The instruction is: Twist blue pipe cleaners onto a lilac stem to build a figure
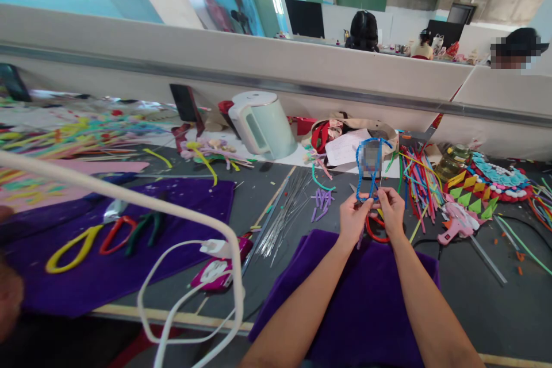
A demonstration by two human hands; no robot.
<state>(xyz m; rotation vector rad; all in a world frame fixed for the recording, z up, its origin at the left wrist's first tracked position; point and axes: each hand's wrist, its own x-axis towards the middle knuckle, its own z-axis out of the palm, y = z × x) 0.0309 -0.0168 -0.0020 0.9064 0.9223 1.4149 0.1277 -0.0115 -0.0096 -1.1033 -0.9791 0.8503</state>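
Note:
My left hand (354, 217) and my right hand (391, 211) are close together above the dark tabletop. Both pinch the lower end of a blue pipe cleaner (359, 171), which is bent into a tall upright loop. Its far part stands in front of a blurred-out upright object (371, 160). Just under my hands lies a pair of scissors with a red handle (378, 238), partly hidden by my fingers. A folded purple cloth (362, 299) lies beneath my forearms. To the left of my hands is a small pile of cut purple pieces (321, 203).
Silver wires (282, 218) lie left of my hands. On the right are a pink glue gun (459, 221), bundled pipe cleaners (420, 184) and a glass jar (453, 161). A kettle (269, 126) stands behind. A white cable (172, 201) crosses the left foreground, near another person's blurred arm (9, 293).

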